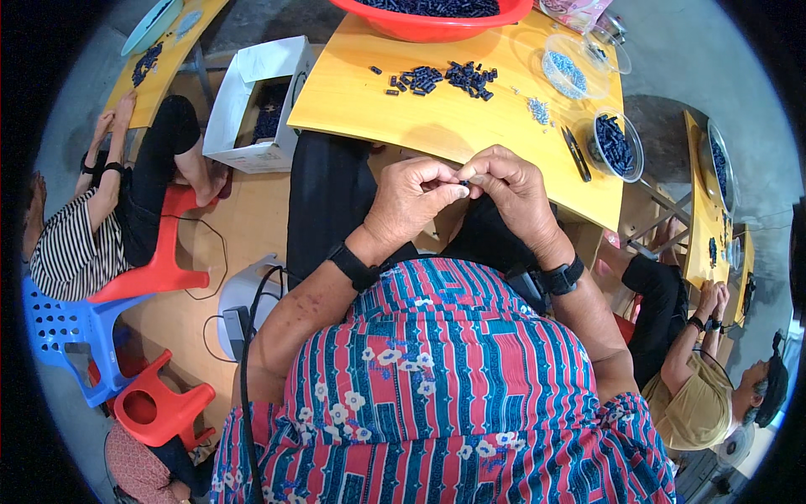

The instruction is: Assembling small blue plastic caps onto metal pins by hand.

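My left hand (410, 198) and my right hand (510, 186) meet at the table's near edge, fingers pinched together. Between their fingertips shows a small dark piece (464, 182), mostly hidden by the thumbs and too small to name. Past my hands, two loose heaps of short dark cylindrical pieces (470, 80) lie on the yellow table (361, 109). To the right of these is a little pile of tiny silvery parts (538, 110). A black slim hand tool (577, 154), like tweezers or snips, rests near the table's right edge.
A red basin (420, 27) of dark pieces stands at the far edge. On the right are a clear tub (579, 86) of silvery parts and a clear bowl (631, 172) of dark pieces. A white box (248, 76) stands left. Other people sit working on both sides.
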